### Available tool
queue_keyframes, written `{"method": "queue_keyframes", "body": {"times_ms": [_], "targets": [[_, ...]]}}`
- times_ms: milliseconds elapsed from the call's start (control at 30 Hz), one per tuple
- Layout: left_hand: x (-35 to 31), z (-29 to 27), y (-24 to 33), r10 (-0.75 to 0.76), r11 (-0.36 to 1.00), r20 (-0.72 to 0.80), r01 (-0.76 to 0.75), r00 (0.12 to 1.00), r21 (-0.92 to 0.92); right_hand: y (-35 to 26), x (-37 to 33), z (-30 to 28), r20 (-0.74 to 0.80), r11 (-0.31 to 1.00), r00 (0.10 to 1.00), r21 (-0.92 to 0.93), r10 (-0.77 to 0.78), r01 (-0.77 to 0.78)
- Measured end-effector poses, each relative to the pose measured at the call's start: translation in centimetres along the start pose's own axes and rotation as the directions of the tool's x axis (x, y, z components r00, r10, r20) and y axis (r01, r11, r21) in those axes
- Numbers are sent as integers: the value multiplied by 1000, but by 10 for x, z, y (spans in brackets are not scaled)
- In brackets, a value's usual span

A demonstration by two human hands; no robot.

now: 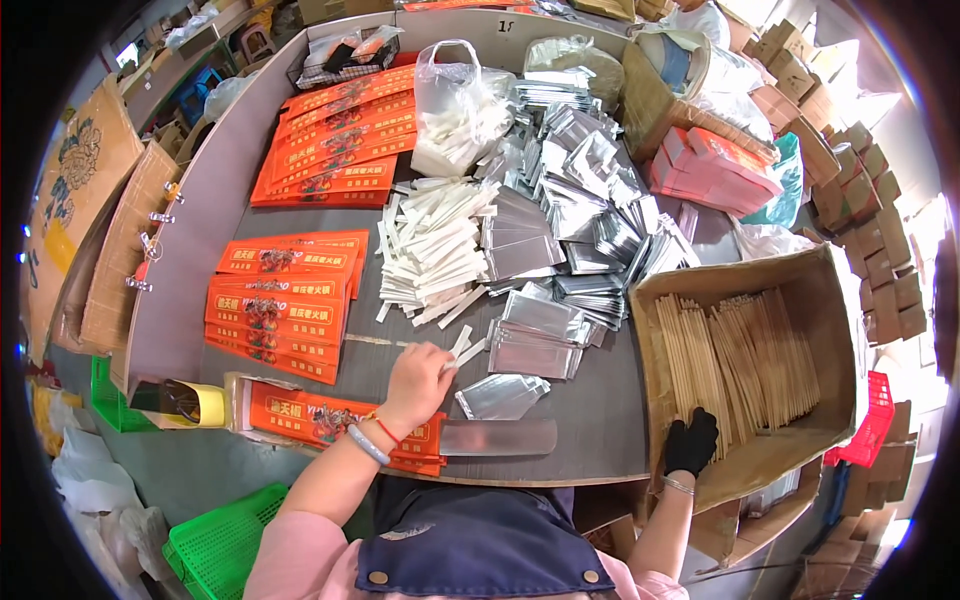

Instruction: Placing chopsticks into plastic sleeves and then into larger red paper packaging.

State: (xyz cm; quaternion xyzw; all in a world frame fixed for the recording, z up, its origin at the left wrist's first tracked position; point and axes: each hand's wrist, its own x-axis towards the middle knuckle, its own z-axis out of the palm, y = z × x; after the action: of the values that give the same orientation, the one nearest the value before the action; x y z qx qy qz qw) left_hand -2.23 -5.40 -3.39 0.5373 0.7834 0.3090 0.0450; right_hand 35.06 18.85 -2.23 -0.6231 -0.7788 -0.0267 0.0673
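My bare left hand (415,388), with a bracelet and a red cord at the wrist, has its fingers closed on a narrow white strip (464,349) near the table's front. Beyond it spreads a heap of similar white strips (437,245). Just right of that hand lies a flat silver packet (502,396). Below it, red printed sleeves (318,412) lie stacked, with a rounded grey translucent strip (500,438) sticking out from them. In a black glove, my right hand (692,441) rests on the thin wooden chopsticks (745,370) in a cardboard box (850,330); its dark fingers blend together.
More red sleeves (285,300) lie in stacks on the left. Silver packets (590,190) cover the table's centre right. A clear bag (447,75) of white strips stands at the back. Low partition walls (210,200) edge the table; a green crate (225,540) is on the floor.
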Motion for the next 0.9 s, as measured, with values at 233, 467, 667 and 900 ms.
{"method": "queue_keyframes", "body": {"times_ms": [233,467,667,900], "targets": [[11,14,-9,-260,963,-65,264,963,50,-14,-1,9,29,997,999,-59,-42,44],[25,10,26,-49,998,-116,43,992,-54,-19,-1,7,49,985,998,-166,-43,50],[45,47,50,44,993,-64,-37,997,108,-28,-4,-7,144,994,989,-111,12,4],[42,41,43,122,992,-21,-121,992,19,-5,-13,15,63,967,983,179,171,-179]]}}
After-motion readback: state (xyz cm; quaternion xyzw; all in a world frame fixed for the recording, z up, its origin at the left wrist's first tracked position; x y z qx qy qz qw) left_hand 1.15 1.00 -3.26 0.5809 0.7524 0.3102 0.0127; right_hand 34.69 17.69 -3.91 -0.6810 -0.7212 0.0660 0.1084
